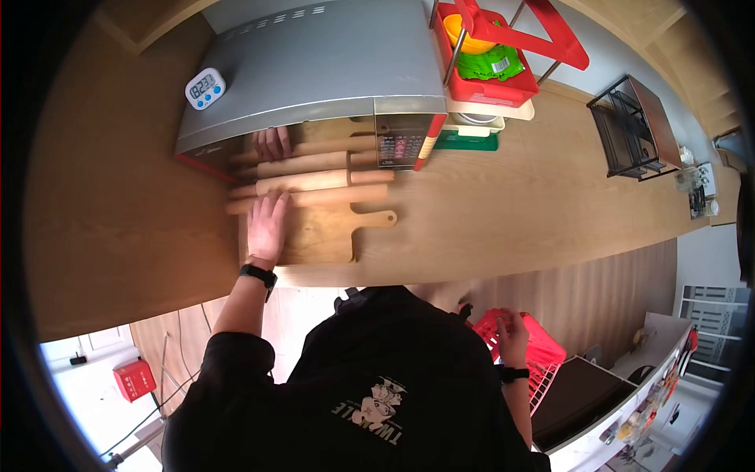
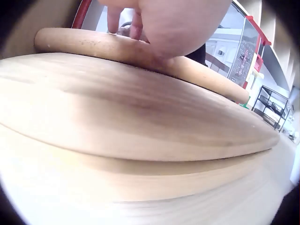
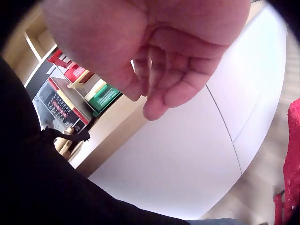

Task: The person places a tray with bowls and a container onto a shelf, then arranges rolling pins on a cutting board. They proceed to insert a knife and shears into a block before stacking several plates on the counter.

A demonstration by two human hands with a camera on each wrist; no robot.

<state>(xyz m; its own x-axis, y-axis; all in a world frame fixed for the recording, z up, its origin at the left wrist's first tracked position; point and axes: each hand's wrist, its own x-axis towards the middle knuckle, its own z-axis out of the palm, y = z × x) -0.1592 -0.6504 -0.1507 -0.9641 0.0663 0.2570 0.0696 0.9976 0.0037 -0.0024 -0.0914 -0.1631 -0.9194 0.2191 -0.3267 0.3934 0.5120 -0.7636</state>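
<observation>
L hand (image 1: 267,224) flat on rolling pin (image 1: 311,198), wood counter (image 1: 487,204) (oven behind); R hand (image 1: 511,334) loosely curled, holds nothing.

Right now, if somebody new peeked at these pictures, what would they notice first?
Probably the row of wooden rolling pins lying side by side on a cutting board, right in front of a big silver oven. The person's left hand rests flat on the nearest rolling pin. Bright red things pop out too: a red rack beside the oven and a red basket down by the right hand.
</observation>
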